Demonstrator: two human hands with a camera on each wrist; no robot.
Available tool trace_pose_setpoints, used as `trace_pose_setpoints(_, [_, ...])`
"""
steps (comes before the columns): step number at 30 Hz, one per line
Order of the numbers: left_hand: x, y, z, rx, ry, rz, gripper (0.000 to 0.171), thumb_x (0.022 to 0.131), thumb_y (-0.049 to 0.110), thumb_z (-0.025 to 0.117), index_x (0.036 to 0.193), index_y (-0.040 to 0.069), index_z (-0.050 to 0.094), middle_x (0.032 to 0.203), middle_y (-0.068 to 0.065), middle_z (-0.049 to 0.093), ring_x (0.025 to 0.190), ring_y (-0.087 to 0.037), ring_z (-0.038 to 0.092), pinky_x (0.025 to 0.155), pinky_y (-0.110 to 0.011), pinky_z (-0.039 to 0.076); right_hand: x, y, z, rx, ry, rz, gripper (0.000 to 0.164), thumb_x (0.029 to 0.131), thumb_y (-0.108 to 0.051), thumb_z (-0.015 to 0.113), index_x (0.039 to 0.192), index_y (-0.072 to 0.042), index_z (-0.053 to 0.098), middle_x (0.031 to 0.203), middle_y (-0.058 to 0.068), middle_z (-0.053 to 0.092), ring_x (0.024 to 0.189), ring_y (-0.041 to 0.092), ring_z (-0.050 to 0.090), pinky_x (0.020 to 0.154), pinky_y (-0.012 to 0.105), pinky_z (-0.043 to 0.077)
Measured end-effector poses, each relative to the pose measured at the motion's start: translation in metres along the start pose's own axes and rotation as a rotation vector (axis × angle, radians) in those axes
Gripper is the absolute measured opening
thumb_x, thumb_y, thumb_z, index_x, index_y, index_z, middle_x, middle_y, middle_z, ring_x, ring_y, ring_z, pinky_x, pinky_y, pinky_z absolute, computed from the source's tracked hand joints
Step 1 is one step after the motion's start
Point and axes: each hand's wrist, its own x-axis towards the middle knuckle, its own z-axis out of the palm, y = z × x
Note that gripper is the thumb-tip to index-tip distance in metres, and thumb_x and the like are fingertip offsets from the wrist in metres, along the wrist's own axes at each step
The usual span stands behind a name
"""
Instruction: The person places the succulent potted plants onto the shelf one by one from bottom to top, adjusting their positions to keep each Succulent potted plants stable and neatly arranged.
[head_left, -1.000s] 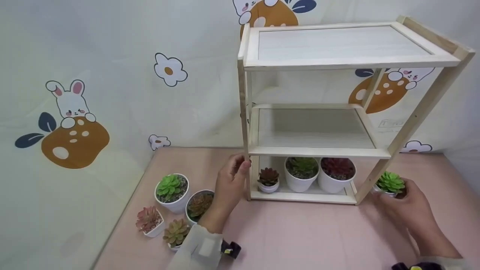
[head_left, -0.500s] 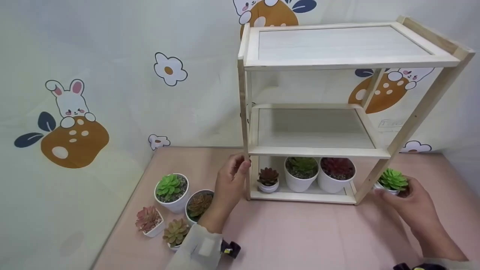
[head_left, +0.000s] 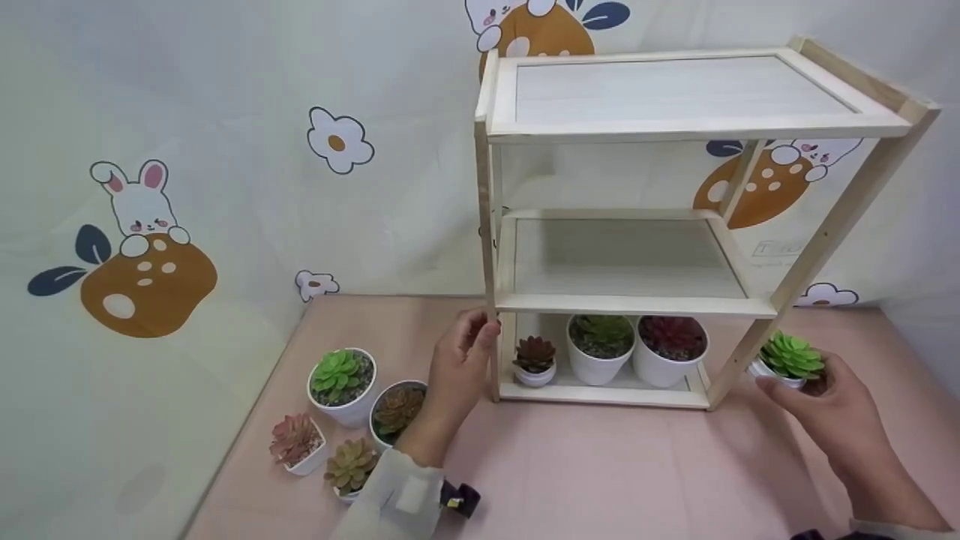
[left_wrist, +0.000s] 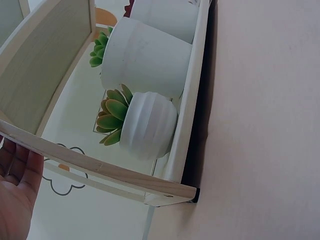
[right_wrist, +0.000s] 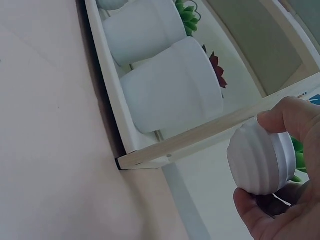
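Note:
A pale wooden three-tier shelf rack (head_left: 637, 304) stands on the pink-covered table. My left hand (head_left: 461, 360) holds its left upright at a point just below the middle board; its fingers are partly hidden behind the wood in the left wrist view. Just outside the right upright, my right hand (head_left: 844, 409) grips a small potted green succulent (head_left: 791, 356). Its ribbed white pot (right_wrist: 257, 160) sits between thumb and fingers, tilted and off the table. On the bottom board are a small dark-red succulent (head_left: 535, 354), a green one (head_left: 601, 360) and a larger red one (head_left: 670, 361), all in white pots.
Left of the rack stand several more potted succulents: bright green (head_left: 343, 382), brown (head_left: 397, 412), pink (head_left: 296, 442) and yellowish (head_left: 351, 466), the last partly behind the left sleeve (head_left: 397, 495). A printed cloth (head_left: 247, 225) hangs behind the table.
My right hand has drifted slightly right with the green succulent, whose pot tilts a little more. My left hand stays at the upright. The rack shifts only very slightly in view.

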Motion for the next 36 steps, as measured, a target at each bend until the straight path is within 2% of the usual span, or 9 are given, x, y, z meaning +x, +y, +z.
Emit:
trace_pose_setpoints(3, [0.0, 0.0, 0.0, -0.004, -0.001, 0.005, 0.029, 0.099, 0.024, 0.053, 0.118, 0.004, 0.058, 0.104, -0.008, 0.063, 0.102, -0.019, 0.059, 0.092, -0.035, 0.051, -0.003, -0.003, -0.001, 0.031, 0.031, -0.03, 0.085, 0.086, -0.031, 0.073, 0.143, 0.009, 0.023, 0.135, 0.022, 0.043, 0.098, -0.006, 0.045, 0.074, 0.004, 0.044])
trace_pose_setpoints(6, [-0.001, 0.0, -0.001, -0.009, -0.004, 0.002, 0.029, 0.099, 0.025, 0.053, 0.119, 0.005, 0.058, 0.106, -0.009, 0.062, 0.103, -0.019, 0.059, 0.093, -0.036, 0.051, -0.005, -0.007, -0.003, 0.083, 0.076, -0.073, 0.072, 0.085, -0.022, 0.075, 0.137, 0.002, 0.032, 0.121, 0.004, 0.052, 0.094, -0.007, 0.049, 0.073, 0.006, 0.047])
trace_pose_setpoints(10, [-0.001, 0.0, -0.001, -0.009, -0.007, -0.014, 0.03, 0.099, 0.028, 0.052, 0.121, 0.008, 0.057, 0.109, -0.008, 0.062, 0.105, -0.018, 0.059, 0.094, -0.036, 0.051, -0.009, -0.01, -0.005, 0.122, 0.112, -0.113, 0.06, 0.083, -0.015, 0.076, 0.13, -0.007, 0.039, 0.109, -0.016, 0.052, 0.092, -0.008, 0.052, 0.075, 0.007, 0.048])
trace_pose_setpoints(15, [-0.001, -0.001, -0.001, 0.004, -0.005, -0.011, 0.031, 0.099, 0.028, 0.052, 0.122, 0.008, 0.057, 0.11, -0.009, 0.062, 0.105, -0.019, 0.059, 0.094, -0.037, 0.051, -0.016, -0.015, -0.009, 0.108, 0.112, -0.117, 0.067, 0.084, -0.016, 0.075, 0.136, 0.0, 0.035, 0.114, -0.011, 0.052, 0.096, -0.011, 0.05, 0.078, 0.005, 0.046])
trace_pose_setpoints(19, [-0.001, -0.001, -0.001, 0.006, -0.008, -0.008, 0.031, 0.099, 0.028, 0.052, 0.122, 0.008, 0.057, 0.108, -0.01, 0.062, 0.102, -0.018, 0.058, 0.092, -0.037, 0.051, -0.023, -0.018, -0.013, 0.155, 0.117, -0.153, 0.064, 0.084, -0.011, 0.074, 0.136, -0.002, 0.038, 0.113, -0.014, 0.053, 0.099, -0.01, 0.052, 0.079, 0.006, 0.047])
trace_pose_setpoints(24, [-0.001, -0.001, -0.001, 0.004, -0.009, -0.009, 0.032, 0.099, 0.029, 0.052, 0.122, 0.009, 0.057, 0.109, -0.009, 0.062, 0.103, -0.018, 0.059, 0.093, -0.038, 0.051, -0.031, -0.027, -0.015, 0.087, 0.108, -0.106, 0.075, 0.087, -0.019, 0.072, 0.145, -0.001, 0.029, 0.137, 0.019, 0.044, 0.114, 0.001, 0.05, 0.081, 0.004, 0.045])
trace_pose_setpoints(26, [-0.001, -0.001, -0.001, 0.005, -0.008, -0.011, 0.032, 0.099, 0.03, 0.052, 0.122, 0.009, 0.057, 0.109, -0.01, 0.063, 0.103, -0.018, 0.059, 0.094, -0.038, 0.051, -0.034, -0.031, -0.015, 0.088, 0.1, -0.11, 0.076, 0.087, -0.02, 0.072, 0.146, -0.003, 0.027, 0.141, 0.024, 0.038, 0.118, 0.003, 0.048, 0.082, 0.003, 0.044])
trace_pose_setpoints(34, [-0.001, -0.001, -0.001, -0.002, -0.01, -0.008, 0.031, 0.099, 0.029, 0.052, 0.121, 0.008, 0.057, 0.109, -0.013, 0.062, 0.102, -0.019, 0.059, 0.093, -0.037, 0.051, -0.046, -0.054, -0.007, 0.354, 0.061, -0.258, 0.066, 0.081, 0.0, 0.074, 0.136, -0.006, 0.04, 0.125, -0.001, 0.052, 0.108, -0.002, 0.054, 0.083, 0.007, 0.047])
trace_pose_setpoints(36, [-0.001, 0.0, -0.001, -0.004, -0.01, -0.005, 0.03, 0.099, 0.028, 0.052, 0.12, 0.008, 0.058, 0.109, -0.013, 0.062, 0.102, -0.019, 0.059, 0.093, -0.037, 0.051, -0.049, -0.062, -0.004, 0.357, 0.056, -0.268, 0.065, 0.08, 0.0, 0.075, 0.135, -0.008, 0.041, 0.126, -0.004, 0.053, 0.11, -0.002, 0.053, 0.084, 0.006, 0.046])
